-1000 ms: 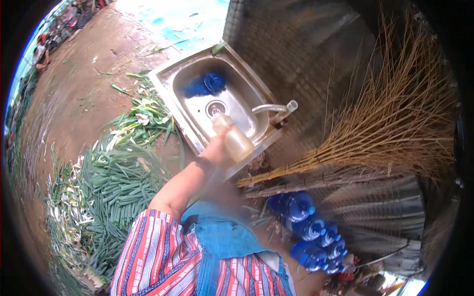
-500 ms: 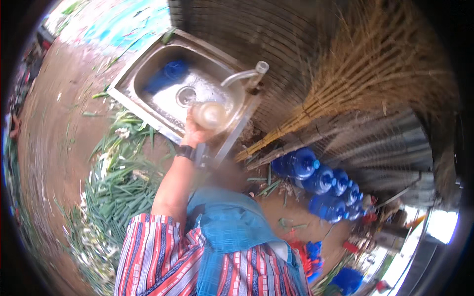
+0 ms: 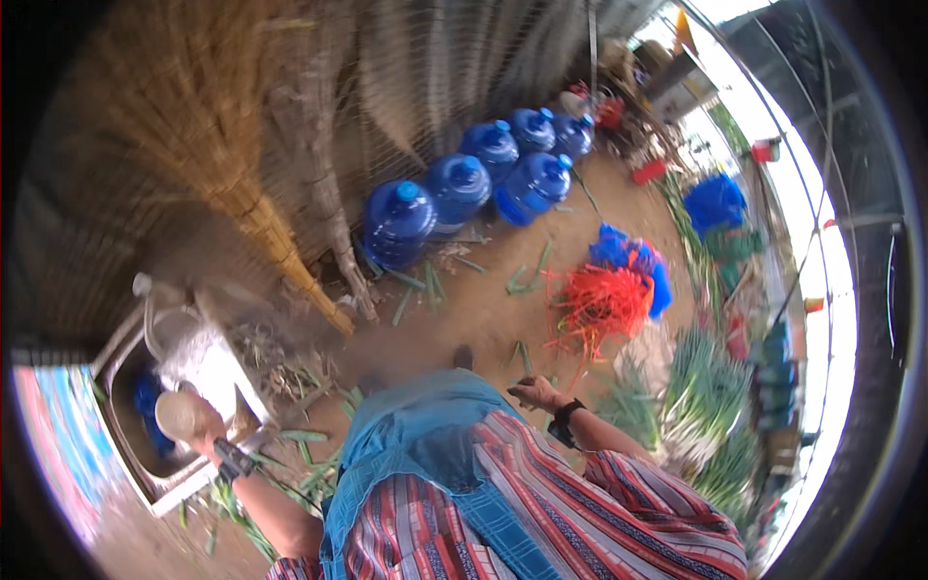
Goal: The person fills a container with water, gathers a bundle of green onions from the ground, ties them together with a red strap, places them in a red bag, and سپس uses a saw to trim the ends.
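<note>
At the lower left, my left hand [image 3: 205,441] is closed round a pale, cloudy cup-like container [image 3: 180,414], holding it over a steel sink [image 3: 184,491]. A blue item [image 3: 147,401] lies in the basin beside the container. The tap [image 3: 149,307] rises at the sink's far side. My right hand [image 3: 539,392] is held out in front of the right side of my striped clothing and blue apron [image 3: 401,425]. Its fingers are curled together, and whatever they may hold is too small to tell.
Several blue water jugs [image 3: 400,224] stand along the back wall, one of them nearer. A long twig broom [image 3: 256,217] and a rough pole [image 3: 333,208] lean there. Red and blue strings [image 3: 609,300] lie on the dirt floor. Spring onions [image 3: 710,391] are heaped at the right.
My view has swung right, so the sink now sits at the left and the jugs are central. My right hand has come into view. My left hand still holds the container.
</note>
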Available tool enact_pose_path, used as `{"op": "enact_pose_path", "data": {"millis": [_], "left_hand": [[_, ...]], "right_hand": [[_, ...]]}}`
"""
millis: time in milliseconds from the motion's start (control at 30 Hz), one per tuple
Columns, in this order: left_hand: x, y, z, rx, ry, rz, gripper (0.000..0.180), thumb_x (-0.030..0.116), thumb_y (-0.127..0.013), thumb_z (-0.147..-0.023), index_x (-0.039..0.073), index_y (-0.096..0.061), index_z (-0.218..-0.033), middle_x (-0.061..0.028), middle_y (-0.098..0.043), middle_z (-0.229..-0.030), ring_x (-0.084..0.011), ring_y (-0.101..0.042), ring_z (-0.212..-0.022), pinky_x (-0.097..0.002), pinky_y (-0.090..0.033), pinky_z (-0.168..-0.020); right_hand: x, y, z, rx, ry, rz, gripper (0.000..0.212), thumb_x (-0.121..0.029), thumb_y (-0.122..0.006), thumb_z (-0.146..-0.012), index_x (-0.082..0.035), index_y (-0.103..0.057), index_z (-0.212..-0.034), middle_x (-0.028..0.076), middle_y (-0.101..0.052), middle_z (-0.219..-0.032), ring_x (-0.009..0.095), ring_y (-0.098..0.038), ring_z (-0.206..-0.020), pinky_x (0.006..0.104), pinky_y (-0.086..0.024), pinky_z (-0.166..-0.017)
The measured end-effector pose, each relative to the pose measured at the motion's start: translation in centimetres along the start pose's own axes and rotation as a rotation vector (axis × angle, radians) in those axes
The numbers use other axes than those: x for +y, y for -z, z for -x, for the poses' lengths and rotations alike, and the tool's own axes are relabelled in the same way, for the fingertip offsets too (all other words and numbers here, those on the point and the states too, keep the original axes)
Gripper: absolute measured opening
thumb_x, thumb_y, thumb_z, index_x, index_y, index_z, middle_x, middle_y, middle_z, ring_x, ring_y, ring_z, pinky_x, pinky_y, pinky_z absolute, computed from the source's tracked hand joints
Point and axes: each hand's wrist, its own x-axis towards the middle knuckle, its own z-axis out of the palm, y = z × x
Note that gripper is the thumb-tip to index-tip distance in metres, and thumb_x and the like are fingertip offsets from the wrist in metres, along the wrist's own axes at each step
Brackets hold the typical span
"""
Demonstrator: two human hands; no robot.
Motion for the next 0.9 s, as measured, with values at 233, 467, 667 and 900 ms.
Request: {"op": "enact_pose_path", "data": {"millis": [233,467,667,900], "left_hand": [[-9.1,-5.0,1.9,-0.243,0.378,-0.377,0.081,0.030,-0.080,-0.060,0.010,-0.048,-0.131,-0.0132,-0.054,-0.129,-0.0322,-0.053,-0.117,-0.0483,-0.048,-0.077],[-26.9,-4.8,-2.4,-0.239,0.227,-0.340,0.073,0.026,-0.080,-0.065,0.006,-0.051,-0.129,-0.0154,-0.056,-0.126,-0.0340,-0.054,-0.114,-0.0473,-0.049,-0.089],[-46.7,0.7,-3.7,-0.086,0.200,-0.356,0.060,0.021,-0.076,-0.072,-0.001,-0.053,-0.123,-0.0185,-0.057,-0.121,-0.0357,-0.057,-0.111,-0.0470,-0.053,-0.091],[-63.1,4.7,-8.0,0.006,0.462,-0.433,0.062,0.022,-0.079,-0.070,-0.001,-0.054,-0.121,-0.0203,-0.057,-0.119,-0.0348,-0.058,-0.109,-0.0454,-0.056,-0.086]], "right_hand": [[9.2,3.1,1.6,0.072,-0.057,-0.295,0.040,-0.038,-0.068,-0.080,-0.001,-0.068,-0.094,0.008,-0.067,-0.078,0.018,-0.065,-0.067,0.0316,-0.052,-0.058],[27.6,5.6,2.2,0.204,-0.288,-0.609,0.038,-0.034,-0.070,-0.077,0.003,-0.068,-0.086,0.011,-0.066,-0.074,0.022,-0.066,-0.067,0.0364,-0.054,-0.059],[30.4,10.7,-1.0,0.142,-0.121,-0.487,0.028,-0.024,-0.071,-0.079,0.003,-0.065,-0.084,0.011,-0.063,-0.070,0.025,-0.063,-0.058,0.0397,-0.053,-0.055],[22.0,18.8,-3.3,0.174,-0.247,-0.946,0.036,-0.034,-0.070,-0.083,0.000,-0.062,-0.088,0.008,-0.059,-0.064,0.019,-0.061,-0.055,0.0314,-0.045,-0.046]]}}
